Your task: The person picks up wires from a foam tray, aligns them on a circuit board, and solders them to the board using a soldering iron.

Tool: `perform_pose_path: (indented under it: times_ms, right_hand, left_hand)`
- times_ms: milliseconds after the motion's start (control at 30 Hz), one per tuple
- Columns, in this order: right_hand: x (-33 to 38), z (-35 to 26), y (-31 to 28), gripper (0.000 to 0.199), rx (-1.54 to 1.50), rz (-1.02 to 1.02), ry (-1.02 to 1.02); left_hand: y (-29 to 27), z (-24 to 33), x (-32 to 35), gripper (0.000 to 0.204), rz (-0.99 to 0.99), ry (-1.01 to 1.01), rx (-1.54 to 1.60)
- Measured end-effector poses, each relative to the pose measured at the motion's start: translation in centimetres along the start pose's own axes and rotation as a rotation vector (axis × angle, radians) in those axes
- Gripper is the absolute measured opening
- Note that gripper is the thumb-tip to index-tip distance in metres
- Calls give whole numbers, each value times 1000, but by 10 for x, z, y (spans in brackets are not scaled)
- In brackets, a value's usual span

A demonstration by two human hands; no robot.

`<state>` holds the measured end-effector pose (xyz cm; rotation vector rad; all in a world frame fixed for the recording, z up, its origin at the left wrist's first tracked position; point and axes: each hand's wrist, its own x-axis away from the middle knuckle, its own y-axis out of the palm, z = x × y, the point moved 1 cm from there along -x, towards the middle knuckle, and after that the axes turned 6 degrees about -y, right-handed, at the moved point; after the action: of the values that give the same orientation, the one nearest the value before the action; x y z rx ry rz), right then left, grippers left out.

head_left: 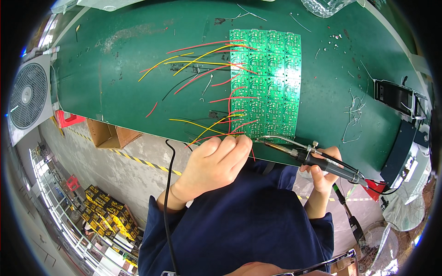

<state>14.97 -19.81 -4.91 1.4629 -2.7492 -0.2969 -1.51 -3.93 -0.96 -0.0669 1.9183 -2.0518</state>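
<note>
My left hand (215, 161) is covering own fingertips; whether they are holding something, I am not seeing. Tip of soldering iron (314, 160) is looking too small for judging contact with circuit board (266, 87). Picture's top edge is cutting clear plastic (325, 7).

Open tabletop (92, 83) lies left of the wires (202, 63). The soldering iron (322, 163) blocks the circuit panel (276, 69) from near-right.
</note>
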Motion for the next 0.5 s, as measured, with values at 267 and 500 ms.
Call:
perform_pose_path:
  times_ms: [267,500]
  right_hand:
    - [1,-1,-1,21,5,21,12]
    - [0,-1,0,21,-11,7,-6]
  left_hand:
    - [0,0,0,24,-10,13,-10]
    - [1,-1,0,24,-11,0,-5]
